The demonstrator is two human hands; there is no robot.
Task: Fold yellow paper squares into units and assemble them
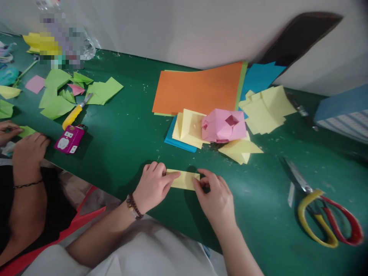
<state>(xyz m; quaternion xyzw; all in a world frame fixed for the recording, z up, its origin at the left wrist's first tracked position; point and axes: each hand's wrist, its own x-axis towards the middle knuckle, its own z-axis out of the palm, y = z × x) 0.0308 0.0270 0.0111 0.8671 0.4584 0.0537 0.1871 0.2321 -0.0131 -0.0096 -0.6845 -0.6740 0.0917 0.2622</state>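
Head view shows the pale-yellow folded paper strip (186, 181) lying lengthwise between both hands, left hand (151, 186) index-pressing it, grip unclear, right hand (217, 197) pinching its right end.

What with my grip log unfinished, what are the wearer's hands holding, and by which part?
A yellow paper strip: the right hand holds its right end with thumb and fingers; the left hand lays its index finger on the left part.
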